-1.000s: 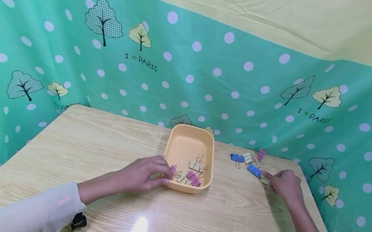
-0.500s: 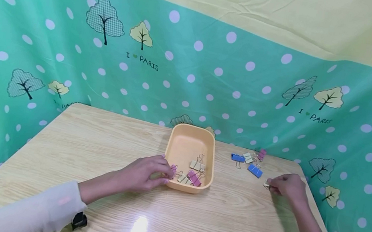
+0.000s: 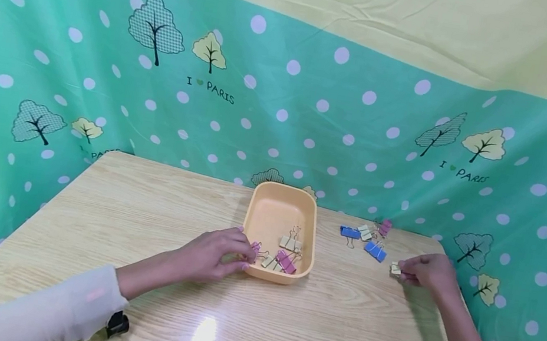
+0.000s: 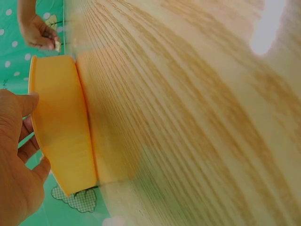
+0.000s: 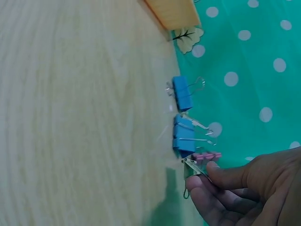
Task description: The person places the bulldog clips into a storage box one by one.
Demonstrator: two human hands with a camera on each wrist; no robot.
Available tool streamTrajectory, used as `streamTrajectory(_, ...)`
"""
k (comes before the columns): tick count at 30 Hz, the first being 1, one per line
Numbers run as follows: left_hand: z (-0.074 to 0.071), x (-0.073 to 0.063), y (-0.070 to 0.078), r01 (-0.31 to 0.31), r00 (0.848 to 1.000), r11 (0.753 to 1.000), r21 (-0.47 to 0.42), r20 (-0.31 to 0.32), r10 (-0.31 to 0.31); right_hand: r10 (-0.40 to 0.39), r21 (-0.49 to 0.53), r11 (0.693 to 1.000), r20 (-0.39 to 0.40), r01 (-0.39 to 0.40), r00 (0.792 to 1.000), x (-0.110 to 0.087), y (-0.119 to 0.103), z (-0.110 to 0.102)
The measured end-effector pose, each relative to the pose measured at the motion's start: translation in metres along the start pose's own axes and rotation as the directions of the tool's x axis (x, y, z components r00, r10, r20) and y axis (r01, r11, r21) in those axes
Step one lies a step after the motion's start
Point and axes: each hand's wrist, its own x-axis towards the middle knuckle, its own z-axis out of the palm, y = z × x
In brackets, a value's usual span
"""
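Note:
My left hand grips the near left rim of a pale orange plastic tray, thumb on one side and fingers on the other. Inside the tray's near end lie pink and pale yellow binder clips, among them a pink clip and a pale clip. To the right, my right hand pinches a pale yellow binder clip by its wire handle between thumb and fingers, as the right wrist view shows. Whether this clip touches the table is hard to tell.
Left of my right hand lie two blue binder clips, one blue clip nearer and another blue clip farther off. Behind them are a pale clip and a pink clip. A green dotted curtain hangs behind the wooden table.
My right hand has taken hold of the pale clip beside the nearer blue clip and drawn it slightly right and toward me. My left hand stays on the tray.

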Motion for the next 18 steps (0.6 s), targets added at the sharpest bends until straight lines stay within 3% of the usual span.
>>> streamTrajectory(9,-0.001,0.0,0.0,0.005,1.0,1.0,0.004,0.002,-0.005,-0.047,-0.001,0.999,0.032,0.047,0.998,-0.002,-0.024,-0.003)
streamTrajectory(18,-0.001,0.0,0.001,0.008,1.0,1.0,0.0,0.008,-0.008,-0.082,-0.005,0.997,0.031,0.082,0.996,-0.006,-0.057,0.008)
